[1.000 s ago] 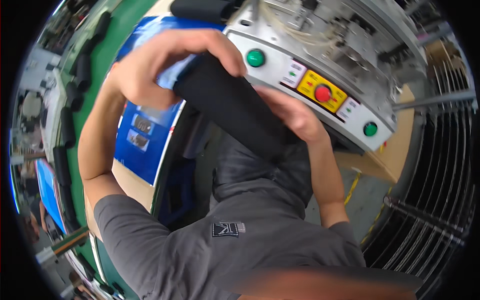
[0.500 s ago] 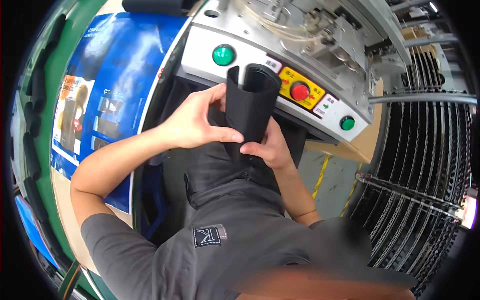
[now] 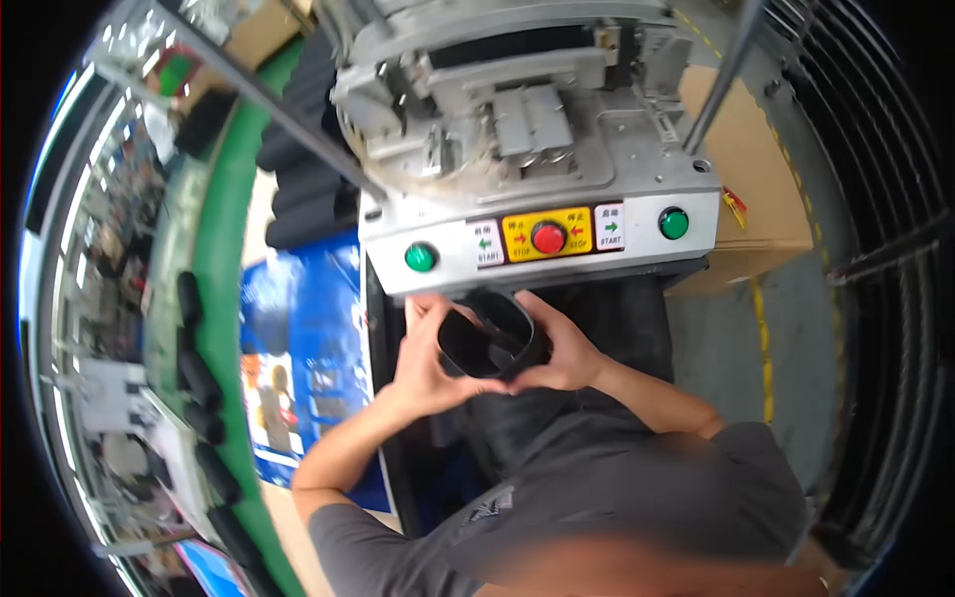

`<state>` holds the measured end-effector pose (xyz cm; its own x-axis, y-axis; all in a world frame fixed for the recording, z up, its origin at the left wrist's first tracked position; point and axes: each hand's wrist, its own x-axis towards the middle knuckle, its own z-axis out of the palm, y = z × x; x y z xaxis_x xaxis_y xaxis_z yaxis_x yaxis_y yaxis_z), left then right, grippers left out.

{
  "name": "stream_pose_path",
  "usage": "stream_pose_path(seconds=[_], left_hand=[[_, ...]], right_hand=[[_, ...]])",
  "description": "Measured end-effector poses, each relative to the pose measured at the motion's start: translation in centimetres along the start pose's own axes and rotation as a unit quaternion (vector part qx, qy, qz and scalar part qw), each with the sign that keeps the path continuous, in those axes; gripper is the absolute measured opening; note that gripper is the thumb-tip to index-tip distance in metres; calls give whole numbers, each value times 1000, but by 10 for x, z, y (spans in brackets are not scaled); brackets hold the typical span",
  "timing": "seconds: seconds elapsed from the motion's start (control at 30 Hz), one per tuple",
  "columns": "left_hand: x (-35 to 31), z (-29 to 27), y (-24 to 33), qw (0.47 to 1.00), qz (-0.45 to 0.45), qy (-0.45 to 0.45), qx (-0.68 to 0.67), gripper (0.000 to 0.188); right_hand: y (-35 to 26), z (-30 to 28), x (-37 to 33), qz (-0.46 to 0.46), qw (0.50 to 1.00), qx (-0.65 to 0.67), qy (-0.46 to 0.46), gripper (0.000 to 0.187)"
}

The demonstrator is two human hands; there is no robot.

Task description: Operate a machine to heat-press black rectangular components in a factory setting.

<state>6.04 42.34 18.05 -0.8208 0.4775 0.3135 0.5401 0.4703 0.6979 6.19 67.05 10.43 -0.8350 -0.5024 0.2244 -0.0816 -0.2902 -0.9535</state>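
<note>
Left hand [image 3: 422, 366] grips hollow black tube [image 3: 480, 350] from left, right hand [image 3: 565, 350] from right, mouth facing up between them. Just beyond hands: white machine panel [image 3: 647, 239], red button [image 3: 548, 237] between two green buttons [image 3: 421, 257]. Left of hands: blue sheet [image 3: 343, 289]. Beyond right hand: cardboard box [image 3: 761, 189].

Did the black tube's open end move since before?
Yes: the open end of the black tube has shifted away from the red button, toward the grey shirt.

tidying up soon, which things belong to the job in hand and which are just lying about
In the job:
black tube, held by left hand and right hand
probably the button-fronted machine

Apparently lying about:
blue printed sheet
cardboard box
black rolls at left
</note>
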Motion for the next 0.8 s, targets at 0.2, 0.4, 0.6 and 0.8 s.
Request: stream_pose_path(seconds=[0.2,0.4,0.6,0.8], left_hand=[[138,-31,40,952,249,12,181,49],[323,-64,-2,951,167,5,260,53],[359,-78,-51,927,153,-71,335,67],[237,-72,35,834,330,171,408,72]], right_hand=[[-6,-40,-46,-70,994,54,66,93],[-28,-58,-72,-63,925,366,80,92],[-20,-84,-94,-49,904,406,127,90],[-65,-145,-84,-156,938,193,240,82]])
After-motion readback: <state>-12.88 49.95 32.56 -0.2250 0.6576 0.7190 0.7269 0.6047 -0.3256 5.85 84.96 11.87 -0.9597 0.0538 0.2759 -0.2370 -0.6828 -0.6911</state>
